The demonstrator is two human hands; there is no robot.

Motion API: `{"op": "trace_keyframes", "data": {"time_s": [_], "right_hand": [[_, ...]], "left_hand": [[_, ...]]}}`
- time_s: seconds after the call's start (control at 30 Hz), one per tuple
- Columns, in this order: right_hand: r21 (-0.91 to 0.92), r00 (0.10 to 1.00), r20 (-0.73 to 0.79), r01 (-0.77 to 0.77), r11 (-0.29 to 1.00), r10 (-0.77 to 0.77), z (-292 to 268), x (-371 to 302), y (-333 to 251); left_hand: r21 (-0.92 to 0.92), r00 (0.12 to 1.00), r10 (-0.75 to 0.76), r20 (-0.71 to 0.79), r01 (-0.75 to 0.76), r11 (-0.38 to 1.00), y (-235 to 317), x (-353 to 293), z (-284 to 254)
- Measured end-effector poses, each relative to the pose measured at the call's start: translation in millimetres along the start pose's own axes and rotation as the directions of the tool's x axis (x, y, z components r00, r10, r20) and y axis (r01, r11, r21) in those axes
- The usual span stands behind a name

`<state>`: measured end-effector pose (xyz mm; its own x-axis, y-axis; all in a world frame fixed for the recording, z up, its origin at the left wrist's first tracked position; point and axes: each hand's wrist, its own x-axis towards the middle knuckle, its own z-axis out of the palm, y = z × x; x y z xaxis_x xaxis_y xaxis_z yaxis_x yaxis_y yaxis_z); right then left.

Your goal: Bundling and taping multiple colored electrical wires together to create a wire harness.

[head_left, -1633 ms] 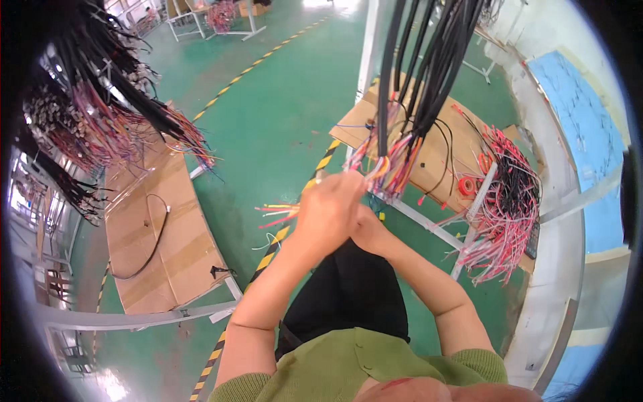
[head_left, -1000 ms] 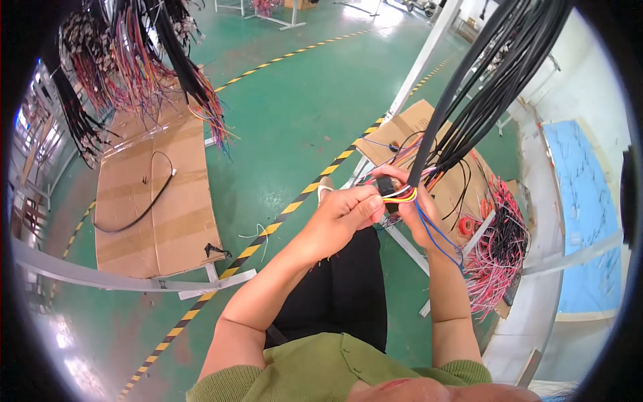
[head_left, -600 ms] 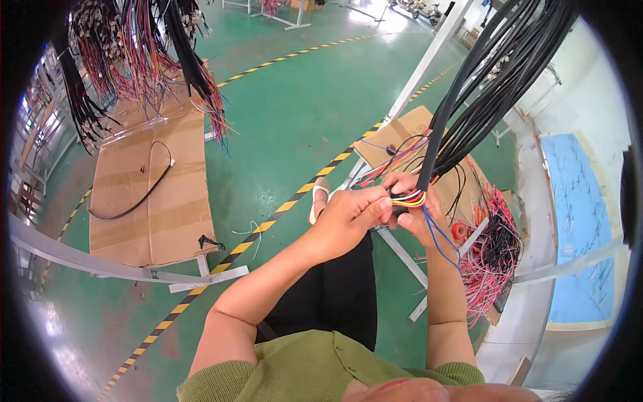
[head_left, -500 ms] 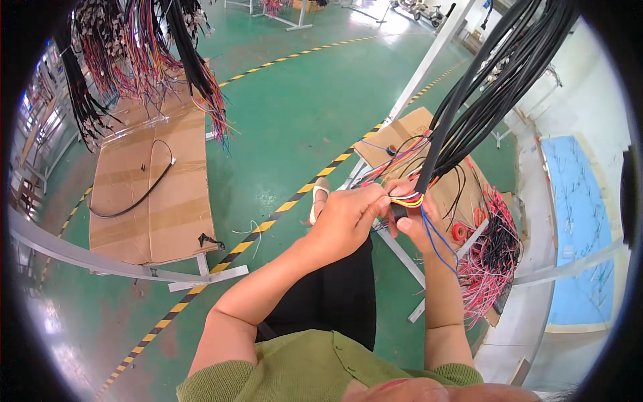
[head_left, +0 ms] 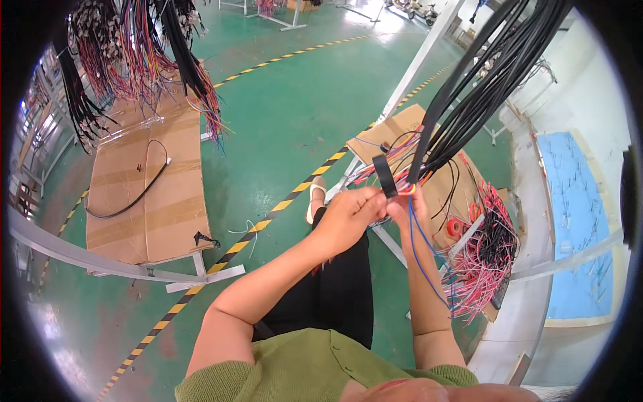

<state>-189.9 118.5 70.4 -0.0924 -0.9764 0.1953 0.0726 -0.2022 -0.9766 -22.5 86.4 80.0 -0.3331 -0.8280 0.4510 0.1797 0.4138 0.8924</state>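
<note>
In front of me, my left hand [head_left: 356, 209] is closed, its thumb and fingertips pinching at the lower end of a short black strip [head_left: 384, 175] that looks like tape. The strip stands up beside coloured wires [head_left: 406, 188] in white, red and yellow, which come out of a black cable sleeve [head_left: 422, 147]. Closed around these wires is my right hand [head_left: 410, 206], its fingers partly hidden behind them. Two blue wires [head_left: 422, 254] dangle from the grip along my right forearm. The fingertips of both hands nearly meet.
Thick black cables [head_left: 489, 100] hang from the upper right. Below them, a cardboard sheet [head_left: 375, 142] carries loose wires, a red tape roll [head_left: 455, 227] and a pink-and-black wire heap [head_left: 485, 268]. Left stands a cardboard-covered table [head_left: 181, 228] with a black cable [head_left: 144, 194] under hanging harnesses [head_left: 134, 60].
The black piece, formerly low between my hands, now stands upright above my left fingertips. My right hand has shifted slightly left and turned; the blue wires hang lower.
</note>
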Motion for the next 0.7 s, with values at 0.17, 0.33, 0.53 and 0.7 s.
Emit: {"op": "trace_keyframes", "data": {"time_s": [0.17,0.33,0.53,0.7], "right_hand": [[0.24,0.946,0.231,0.171,0.955,-0.227,34.2,27.5,-40.9],[-0.066,0.709,0.652,0.404,0.912,-0.267,2.9,54.6,-32.6],[-0.155,0.924,0.262,0.324,0.933,-0.278,18.6,0.0,3.5],[0.158,0.977,-0.159,0.166,0.973,-0.141,28.5,-16.3,23.0]], "left_hand": [[-0.553,0.76,-0.39,0.519,0.647,0.525,13.4,-5.1,-15.6],[-0.59,0.785,-0.326,0.527,0.614,0.524,21.4,-5.5,-27.9],[0.316,0.951,0.309,0.004,-0.295,0.902,10.1,-10.6,-20.0],[0.524,0.921,0.373,0.112,-0.373,0.765,0.6,-4.1,-8.2]]}}
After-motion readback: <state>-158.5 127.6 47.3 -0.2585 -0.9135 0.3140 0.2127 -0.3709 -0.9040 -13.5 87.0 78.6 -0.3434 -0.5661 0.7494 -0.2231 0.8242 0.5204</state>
